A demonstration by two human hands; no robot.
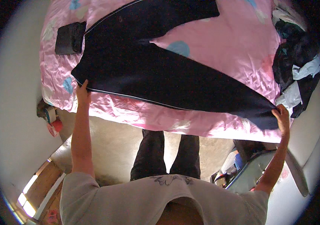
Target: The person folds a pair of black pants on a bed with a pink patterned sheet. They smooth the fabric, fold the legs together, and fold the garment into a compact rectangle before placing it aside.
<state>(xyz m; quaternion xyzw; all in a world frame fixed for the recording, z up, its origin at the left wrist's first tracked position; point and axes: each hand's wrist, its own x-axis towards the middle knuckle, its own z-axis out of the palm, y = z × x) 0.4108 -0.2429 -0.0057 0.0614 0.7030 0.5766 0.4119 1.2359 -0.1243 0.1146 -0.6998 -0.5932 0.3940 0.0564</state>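
Note:
Dark trousers with white piping (154,73) lie spread on a bed with a pink patterned cover (222,42), their legs fanned apart. My left hand (83,94) grips the edge of the trousers near the waist end, at the left. Far to the right, my right hand (282,118) holds the end of the nearer trouser leg. Between my hands that leg's piped side runs fairly straight along the bed's near edge. The far leg runs to the top of the view, partly cut off.
A folded dark item (70,38) lies on the bed at the left. Dark and pale clothes (296,59) are heaped at the right edge. A glass-topped surface (250,171) stands behind at lower right. Red and dark items (55,126) sit by the bed's left corner.

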